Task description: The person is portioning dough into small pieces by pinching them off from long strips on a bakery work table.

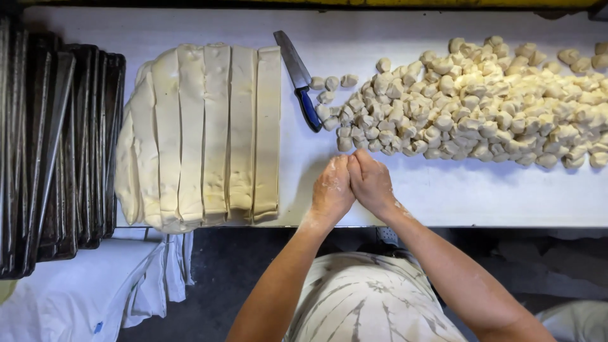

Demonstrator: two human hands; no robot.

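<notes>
Surface: white worktable (443, 196), dusted pale, running the full width of the view; dark floor below its near edge.
Left hand: left hand (331, 190) at the near middle of the table, floury, pressed palm to palm against the other.
Right hand: right hand (370, 182), likewise floury, fingers curled over the left.
Finger state: both sets closed together; whether a dough piece lies between the palms cannot be told, as the hands hide it.
Dough pieces: large heap of small cut dough pieces (481, 101) just beyond the hands, spreading to the right edge; the nearest lie close to the fingertips.
Dough strips: flat dough slab cut into long strips (209, 133), side by side, well left of the hands, overhanging the near edge slightly.
Knife: blue-handled knife (299, 79) between strips and heap, blade pointing away, untouched.
Trays: stack of dark baking trays (57, 145) at far left, standing on edge; nothing seen in them.
Cloth: white cloth (95, 285) hanging below the trays and strips.
Advice: in my judgement, rolling between palms wants even, light pressure and floured skin, so nothing sticks or flattens.
</notes>
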